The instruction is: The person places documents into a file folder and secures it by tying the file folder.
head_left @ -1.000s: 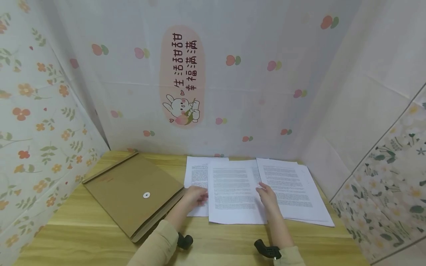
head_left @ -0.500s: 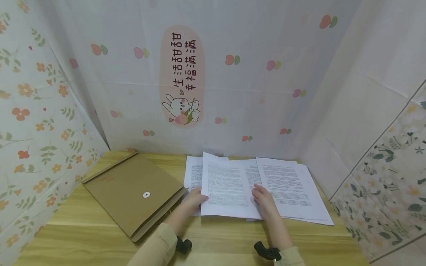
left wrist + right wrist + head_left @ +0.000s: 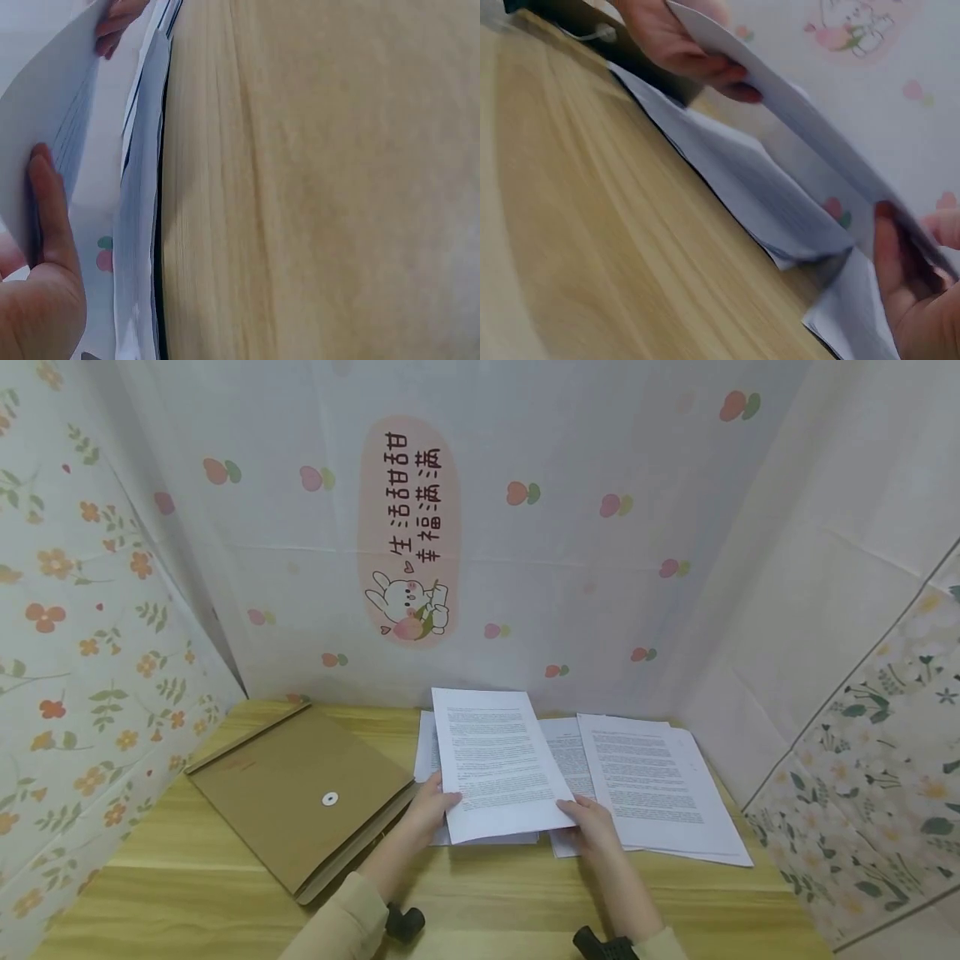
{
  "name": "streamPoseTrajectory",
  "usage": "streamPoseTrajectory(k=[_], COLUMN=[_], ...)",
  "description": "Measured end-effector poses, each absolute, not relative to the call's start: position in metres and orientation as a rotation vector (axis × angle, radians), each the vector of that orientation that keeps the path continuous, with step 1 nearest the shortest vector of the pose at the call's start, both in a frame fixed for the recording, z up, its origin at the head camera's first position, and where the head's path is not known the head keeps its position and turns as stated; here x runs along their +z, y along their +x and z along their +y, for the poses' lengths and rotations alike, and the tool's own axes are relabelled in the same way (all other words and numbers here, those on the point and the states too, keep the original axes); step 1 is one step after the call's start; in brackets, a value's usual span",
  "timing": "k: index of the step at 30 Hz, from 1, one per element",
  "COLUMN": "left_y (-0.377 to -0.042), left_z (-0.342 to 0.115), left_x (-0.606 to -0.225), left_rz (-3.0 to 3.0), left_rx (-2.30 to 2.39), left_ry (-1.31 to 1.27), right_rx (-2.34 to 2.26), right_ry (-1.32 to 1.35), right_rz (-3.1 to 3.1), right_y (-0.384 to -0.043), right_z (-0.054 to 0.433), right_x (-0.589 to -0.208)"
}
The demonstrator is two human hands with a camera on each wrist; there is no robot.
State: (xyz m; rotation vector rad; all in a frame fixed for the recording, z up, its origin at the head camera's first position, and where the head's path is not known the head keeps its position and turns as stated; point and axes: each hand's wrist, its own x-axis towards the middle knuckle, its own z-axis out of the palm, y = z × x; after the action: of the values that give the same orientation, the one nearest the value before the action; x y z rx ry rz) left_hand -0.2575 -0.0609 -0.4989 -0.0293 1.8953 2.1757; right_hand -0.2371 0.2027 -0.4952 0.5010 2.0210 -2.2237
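Note:
A printed sheaf of paper (image 3: 498, 760) is raised off the table and tilted, its far edge higher than its near one. My left hand (image 3: 429, 810) pinches its left edge, thumb on top and fingers beneath. On the opposite side my right hand (image 3: 594, 828) grips the lower right corner the same way. In the right wrist view the sheaf (image 3: 810, 142) stands apart from the papers on the table, with both hands on its edges. Under it lies a left pile of paper (image 3: 425, 747), mostly covered.
More printed sheets (image 3: 648, 777) lie overlapping at the right, beside a middle sheet (image 3: 570, 752) partly hidden by the raised sheaf. A brown document folder (image 3: 300, 793) with a white button lies at the left. A patterned curtain (image 3: 480, 568) hangs behind the wooden table (image 3: 495, 902).
The sheaf has come up off the table, shifting left and tilting toward me. My left hand has gone from beside its edge to pinching it, and my right hand now holds its lower corner.

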Motion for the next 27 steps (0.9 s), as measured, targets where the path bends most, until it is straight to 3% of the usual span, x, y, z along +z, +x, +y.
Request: streamPoseTrajectory(k=[12, 21, 27], left_y=[-0.244, -0.236, -0.239], left_z=[-0.051, -0.043, -0.06], left_x=[-0.488, -0.477, -0.469], left_rz=[1.787, 1.656, 1.756], left_rx=[2.394, 2.53, 2.473], left_ry=[-0.019, 0.063, 0.111], right_rx=[-2.779, -2.543, -2.328], right_ry=[0.428, 0.344, 0.243], right_rz=[1.415, 1.866, 2.143], right_y=[-0.219, -0.212, -0.215], right_z=[0.17, 0.155, 0.169], right_x=[-0.482, -0.479, -0.48])
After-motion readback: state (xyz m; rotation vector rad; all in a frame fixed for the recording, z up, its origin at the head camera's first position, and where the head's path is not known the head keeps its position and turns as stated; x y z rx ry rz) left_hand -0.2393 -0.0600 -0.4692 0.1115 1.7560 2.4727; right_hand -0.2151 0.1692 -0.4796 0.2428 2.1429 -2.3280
